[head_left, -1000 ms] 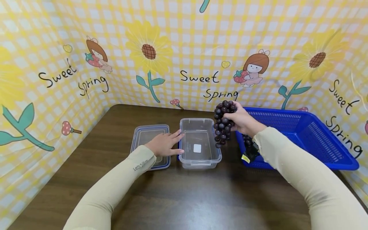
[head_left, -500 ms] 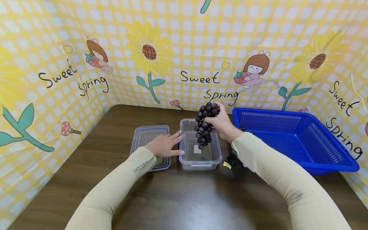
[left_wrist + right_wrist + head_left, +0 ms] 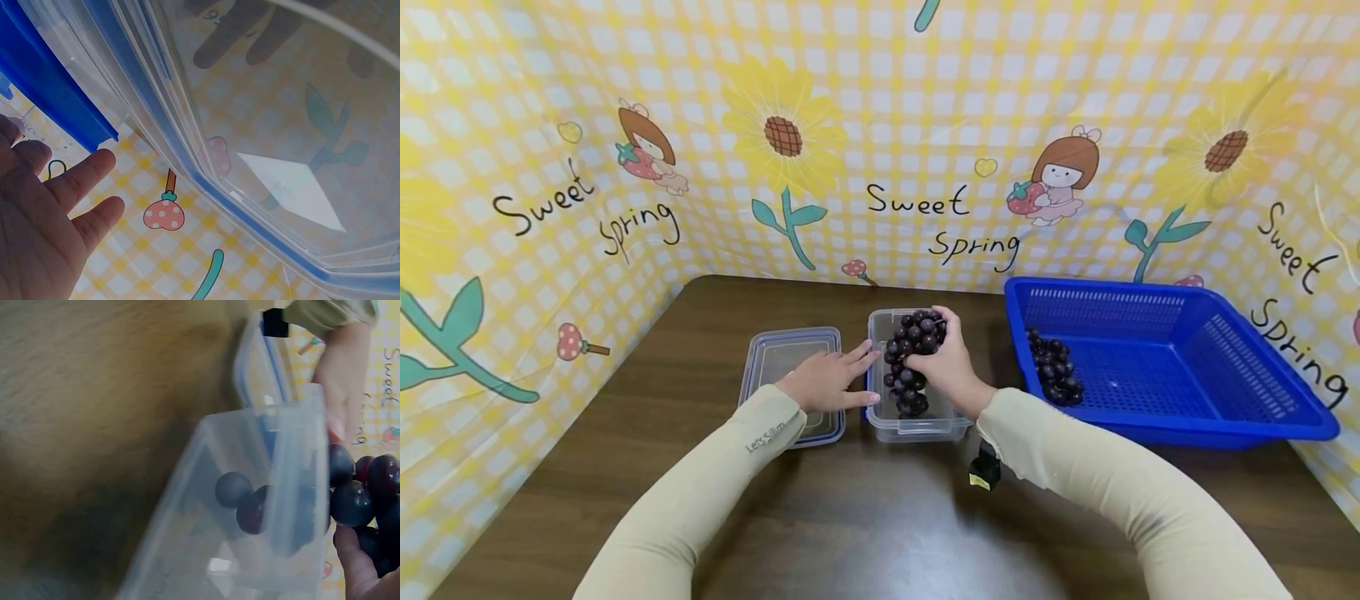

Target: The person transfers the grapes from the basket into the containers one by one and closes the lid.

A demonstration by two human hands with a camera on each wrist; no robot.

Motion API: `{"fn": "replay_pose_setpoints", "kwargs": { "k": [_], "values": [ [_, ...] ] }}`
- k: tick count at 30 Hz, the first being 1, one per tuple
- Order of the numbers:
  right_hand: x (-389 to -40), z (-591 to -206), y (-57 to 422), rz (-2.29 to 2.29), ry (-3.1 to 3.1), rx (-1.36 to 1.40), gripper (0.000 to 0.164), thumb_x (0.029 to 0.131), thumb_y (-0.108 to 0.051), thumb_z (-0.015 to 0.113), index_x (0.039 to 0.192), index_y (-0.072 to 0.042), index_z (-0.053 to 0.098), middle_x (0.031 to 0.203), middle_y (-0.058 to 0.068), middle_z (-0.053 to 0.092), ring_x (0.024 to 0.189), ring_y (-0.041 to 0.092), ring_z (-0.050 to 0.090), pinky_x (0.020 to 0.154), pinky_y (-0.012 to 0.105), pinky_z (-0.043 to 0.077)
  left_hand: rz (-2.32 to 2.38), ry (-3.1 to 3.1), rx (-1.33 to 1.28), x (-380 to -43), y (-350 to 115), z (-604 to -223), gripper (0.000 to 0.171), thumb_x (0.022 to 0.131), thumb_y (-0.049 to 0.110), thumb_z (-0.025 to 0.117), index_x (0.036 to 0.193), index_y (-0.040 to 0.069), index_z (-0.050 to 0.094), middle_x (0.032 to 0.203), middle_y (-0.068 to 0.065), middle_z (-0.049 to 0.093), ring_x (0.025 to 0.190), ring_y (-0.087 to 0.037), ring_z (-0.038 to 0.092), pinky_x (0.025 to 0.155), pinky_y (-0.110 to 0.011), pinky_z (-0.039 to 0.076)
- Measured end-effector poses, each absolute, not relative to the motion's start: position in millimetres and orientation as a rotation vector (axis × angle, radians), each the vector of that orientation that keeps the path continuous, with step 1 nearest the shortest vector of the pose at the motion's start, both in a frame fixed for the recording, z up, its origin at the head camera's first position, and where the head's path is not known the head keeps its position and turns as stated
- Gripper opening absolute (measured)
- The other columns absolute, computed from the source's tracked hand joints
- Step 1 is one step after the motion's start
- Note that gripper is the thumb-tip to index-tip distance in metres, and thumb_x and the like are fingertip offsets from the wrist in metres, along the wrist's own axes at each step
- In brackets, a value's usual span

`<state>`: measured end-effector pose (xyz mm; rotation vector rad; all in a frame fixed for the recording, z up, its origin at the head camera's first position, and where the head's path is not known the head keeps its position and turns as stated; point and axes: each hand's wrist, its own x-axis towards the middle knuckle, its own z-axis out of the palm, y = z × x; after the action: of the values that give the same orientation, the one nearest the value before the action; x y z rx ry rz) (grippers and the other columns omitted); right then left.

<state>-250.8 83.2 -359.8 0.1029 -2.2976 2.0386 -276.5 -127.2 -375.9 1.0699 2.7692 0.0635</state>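
My right hand [image 3: 951, 362] grips a bunch of dark purple grapes [image 3: 910, 350], thumb on the near side. The bunch hangs into the clear plastic food container [image 3: 921, 429]; in the right wrist view its lower grapes [image 3: 250, 512] show through the container wall [image 3: 181, 494], the upper ones above the rim. My left hand [image 3: 827, 381] lies over the clear lid [image 3: 778, 346], fingers straight and spread, with fingertips right at the container's left rim. The left wrist view shows those fingers [image 3: 87, 178] extended, holding nothing.
At the right stands a blue plastic basket [image 3: 1180, 358] with slotted walls; another bunch of dark grapes [image 3: 1054, 371] lies at its left side. A patterned yellow cloth [image 3: 910, 150] closes off the back and sides of the brown table [image 3: 850, 508].
My right hand has carried the grapes leftward from beside the basket and lowered them into the container. The grapes in the basket have come into fuller view. My left hand stays put.
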Motion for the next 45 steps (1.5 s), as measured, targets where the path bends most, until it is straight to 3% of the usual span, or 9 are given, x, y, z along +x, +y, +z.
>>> {"fn": "replay_pose_setpoints", "kwargs": {
  "k": [4,11,24,35,45],
  "values": [
    [-249,-369,82,1.967,-2.305,0.120,0.081,0.067,0.011,0.066,0.136,-0.004,0.027,0.135,0.022,0.038,0.123,0.035,0.041,0.103,0.048,0.035,0.061,2.770,1.057,-277,-127,-375,0.077,0.096,0.057,0.042,0.154,0.011,0.020,0.158,-0.013,0.013,0.130,-0.039,0.041,0.107,-0.056,0.029],
    [-247,-375,81,2.028,-2.291,0.121,0.082,0.066,0.013,0.064,0.134,-0.005,0.022,0.133,0.024,0.038,0.123,0.037,0.041,0.103,0.050,0.035,0.051,2.794,1.067,-280,-127,-377,0.077,0.096,0.058,0.042,0.153,0.010,0.021,0.157,-0.012,0.016,0.127,-0.038,0.046,0.106,-0.054,0.030],
    [-247,-386,75,2.207,-2.404,-0.113,0.082,0.074,0.015,0.063,0.138,-0.013,0.019,0.140,0.029,0.030,0.123,0.046,0.042,0.079,0.056,0.051,0.051,2.763,1.030,-276,-128,-377,0.077,0.096,0.058,0.041,0.154,0.011,0.019,0.158,-0.013,0.013,0.128,-0.039,0.044,0.107,-0.056,0.027],
    [-256,-387,79,2.346,-2.489,-0.273,0.081,0.083,0.007,0.062,0.142,-0.012,0.010,0.145,0.029,0.023,0.124,0.048,0.041,0.091,0.061,0.043,0.043,2.769,1.039,-278,-126,-377,0.078,0.096,0.058,0.041,0.154,0.012,0.019,0.158,-0.011,0.014,0.127,-0.036,0.046,0.107,-0.056,0.028],
    [-262,-392,78,2.436,-2.495,-0.318,0.083,0.086,0.000,0.066,0.143,-0.011,0.006,0.146,0.028,0.021,0.124,0.048,0.042,0.091,0.057,0.045,0.038,2.774,1.079,-279,-127,-377,0.078,0.096,0.057,0.042,0.153,0.009,0.020,0.157,-0.015,0.018,0.123,-0.036,0.051,0.104,-0.055,0.033]
  ]
}}
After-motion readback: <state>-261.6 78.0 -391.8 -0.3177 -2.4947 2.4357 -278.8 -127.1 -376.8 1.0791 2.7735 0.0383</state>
